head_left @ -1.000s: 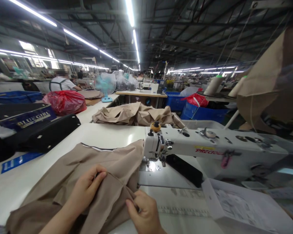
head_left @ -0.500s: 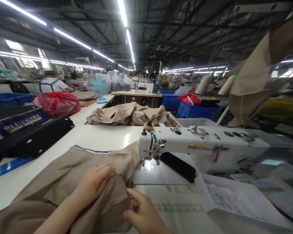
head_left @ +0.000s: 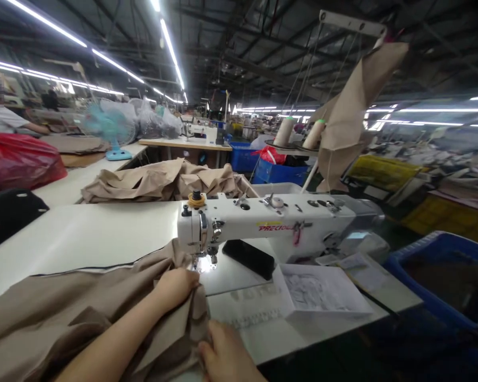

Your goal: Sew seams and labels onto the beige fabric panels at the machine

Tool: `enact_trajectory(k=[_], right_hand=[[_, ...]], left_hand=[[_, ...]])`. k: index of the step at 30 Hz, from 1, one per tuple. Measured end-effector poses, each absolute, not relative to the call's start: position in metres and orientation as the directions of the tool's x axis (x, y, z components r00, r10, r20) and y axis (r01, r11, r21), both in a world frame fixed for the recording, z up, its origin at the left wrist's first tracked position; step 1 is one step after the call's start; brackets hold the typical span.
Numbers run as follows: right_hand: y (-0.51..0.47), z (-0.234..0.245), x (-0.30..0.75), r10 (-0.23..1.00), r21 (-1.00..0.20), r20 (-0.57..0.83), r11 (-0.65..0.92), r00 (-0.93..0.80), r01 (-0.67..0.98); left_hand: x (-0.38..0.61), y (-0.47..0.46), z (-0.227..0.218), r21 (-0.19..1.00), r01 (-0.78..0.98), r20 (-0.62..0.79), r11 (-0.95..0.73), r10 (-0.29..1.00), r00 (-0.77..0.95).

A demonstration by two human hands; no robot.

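A large piece of beige cloth point(head_left: 59, 313) spreads over the white sewing table point(head_left: 91, 233) and runs up to the presser foot point(head_left: 202, 262) of a white Precious-branded sewing machine point(head_left: 263, 220). My left hand point(head_left: 176, 288) grips a gathered fold of the cloth just in front of the needle area. Lower down, my right hand point(head_left: 223, 353) pinches the same cloth at its folded edge, partly cut off by the bottom of the picture. The lit needle plate is mostly hidden under the cloth.
Printed papers point(head_left: 322, 291) and a black rectangular pad point(head_left: 249, 259) lie right of the needle. Behind the machine is a heap of beige cloth point(head_left: 163, 183). A blue crate point(head_left: 442, 270) stands at lower right. A co-worker point(head_left: 3, 119) sits at far left beyond a red plastic bag point(head_left: 16, 162).
The view has swung to the right. My left hand has moved closer to the presser foot, and the cloth now reaches the needle area. My right hand stays on the fold.
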State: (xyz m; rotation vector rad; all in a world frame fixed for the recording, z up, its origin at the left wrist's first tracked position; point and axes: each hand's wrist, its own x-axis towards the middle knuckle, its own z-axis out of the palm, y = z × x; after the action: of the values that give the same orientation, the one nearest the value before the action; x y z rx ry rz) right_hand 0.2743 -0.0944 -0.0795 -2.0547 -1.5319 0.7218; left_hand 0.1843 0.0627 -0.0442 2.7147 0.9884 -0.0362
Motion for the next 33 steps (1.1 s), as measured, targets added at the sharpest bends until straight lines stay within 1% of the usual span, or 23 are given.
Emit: enact_trajectory(k=[1, 2, 3, 4, 5, 7, 9, 10, 11, 14, 18, 22, 29, 33], right_hand=[[-0.086, -0.070, 0.275, 0.966, -0.535, -0.150, -0.259, 0.211, 0.804], [-0.079, -0.061, 0.275, 0.966, -0.442, -0.176, -0.249, 0.189, 0.862], [-0.072, -0.055, 0.275, 0.964, -0.381, -0.199, -0.240, 0.175, 0.893], [-0.067, -0.051, 0.275, 0.964, -0.346, -0.204, -0.236, 0.173, 0.908], [-0.063, -0.050, 0.276, 0.968, -0.332, -0.180, -0.225, 0.173, 0.916], [-0.057, -0.052, 0.281, 0.990, -0.353, -0.059, -0.140, 0.127, 0.925], [-0.054, -0.058, 0.289, 0.997, -0.402, 0.072, 0.007, 0.024, 0.915], [-0.053, -0.061, 0.293, 0.994, -0.429, 0.108, 0.073, -0.029, 0.900], [-0.052, -0.064, 0.296, 0.991, -0.457, 0.117, 0.113, -0.066, 0.882], [-0.051, -0.068, 0.304, 0.994, -0.497, 0.063, 0.106, -0.086, 0.861], [-0.049, -0.069, 0.307, 0.995, -0.491, 0.023, 0.100, -0.102, 0.865], [-0.046, -0.072, 0.308, 0.995, -0.467, 0.064, 0.101, -0.080, 0.878], [-0.044, -0.077, 0.307, 0.985, -0.433, 0.159, 0.137, -0.075, 0.891], [-0.043, -0.078, 0.308, 0.984, -0.426, 0.167, 0.133, -0.067, 0.895]], left_hand=[[0.179, 0.069, -0.042, 0.239, 0.676, -0.126, -0.697, 0.668, 0.733], [0.175, 0.076, -0.039, 0.250, 0.711, -0.144, -0.657, 0.701, 0.698], [0.174, 0.083, -0.038, 0.262, 0.741, -0.161, -0.618, 0.729, 0.665], [0.173, 0.089, -0.038, 0.278, 0.763, -0.175, -0.583, 0.751, 0.637], [0.175, 0.095, -0.039, 0.294, 0.780, -0.187, -0.552, 0.767, 0.614], [0.179, 0.106, -0.043, 0.325, 0.797, -0.208, -0.508, 0.784, 0.585], [0.184, 0.113, -0.048, 0.352, 0.797, -0.224, -0.492, 0.782, 0.582], [0.186, 0.116, -0.049, 0.361, 0.791, -0.226, -0.494, 0.776, 0.588], [0.187, 0.118, -0.050, 0.367, 0.783, -0.224, -0.502, 0.770, 0.598], [0.188, 0.122, -0.048, 0.368, 0.756, -0.205, -0.542, 0.745, 0.635], [0.190, 0.127, -0.042, 0.367, 0.713, -0.195, -0.597, 0.700, 0.687], [0.194, 0.132, -0.038, 0.369, 0.670, -0.165, -0.645, 0.664, 0.730], [0.199, 0.134, -0.033, 0.353, 0.639, -0.115, -0.684, 0.646, 0.754], [0.195, 0.135, -0.028, 0.334, 0.615, -0.093, -0.714, 0.624, 0.776]])
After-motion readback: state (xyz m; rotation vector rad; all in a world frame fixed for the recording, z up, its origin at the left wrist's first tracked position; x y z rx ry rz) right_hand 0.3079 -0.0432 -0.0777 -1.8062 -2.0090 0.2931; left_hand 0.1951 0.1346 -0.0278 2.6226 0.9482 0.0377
